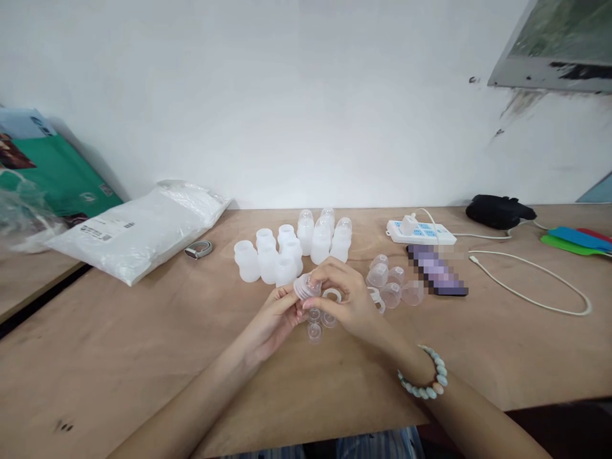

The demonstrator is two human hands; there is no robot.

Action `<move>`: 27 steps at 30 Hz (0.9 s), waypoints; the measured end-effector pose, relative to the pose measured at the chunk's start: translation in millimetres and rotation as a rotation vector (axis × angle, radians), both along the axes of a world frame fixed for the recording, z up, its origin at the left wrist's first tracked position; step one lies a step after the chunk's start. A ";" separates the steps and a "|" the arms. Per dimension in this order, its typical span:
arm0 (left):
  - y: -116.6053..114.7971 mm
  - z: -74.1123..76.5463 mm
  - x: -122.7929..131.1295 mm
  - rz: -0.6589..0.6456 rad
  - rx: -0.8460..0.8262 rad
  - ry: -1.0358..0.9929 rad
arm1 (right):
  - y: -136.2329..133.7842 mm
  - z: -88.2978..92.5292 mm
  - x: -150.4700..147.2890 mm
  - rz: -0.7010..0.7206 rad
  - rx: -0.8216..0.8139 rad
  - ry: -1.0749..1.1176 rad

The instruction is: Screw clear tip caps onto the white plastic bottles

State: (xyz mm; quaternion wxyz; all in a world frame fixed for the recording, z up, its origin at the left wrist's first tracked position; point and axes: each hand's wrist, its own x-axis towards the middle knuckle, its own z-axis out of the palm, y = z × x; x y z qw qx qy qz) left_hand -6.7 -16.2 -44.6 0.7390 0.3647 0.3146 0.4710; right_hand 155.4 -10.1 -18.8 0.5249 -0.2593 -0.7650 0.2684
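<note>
Left hand [277,317] closed on a ribbed translucent bottle top [306,287], fingers and thumb at its side. Right hand [352,301] grips the same piece, fingers curled over its domed end. Bottle top sits between both hands, raised over the table [143,357]. Small clear domed pieces [314,331] lie below, between the hands. Beyond the hands: open-mouthed white bottles [247,262], dome-capped bottles [340,245]. Right of right hand: clear caps [391,295], then a phone [437,271].
</note>
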 end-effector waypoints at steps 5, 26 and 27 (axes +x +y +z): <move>0.8 3.3 -1.4 -0.003 -0.010 -0.020 | -0.4 1.4 0.8 0.041 -0.004 -0.036; -7.2 21.0 2.2 0.091 0.054 0.062 | 0.2 -7.9 -2.7 0.158 -0.333 0.166; -7.1 20.9 1.9 0.098 0.052 0.068 | 0.8 -8.3 -2.7 0.181 -0.355 0.187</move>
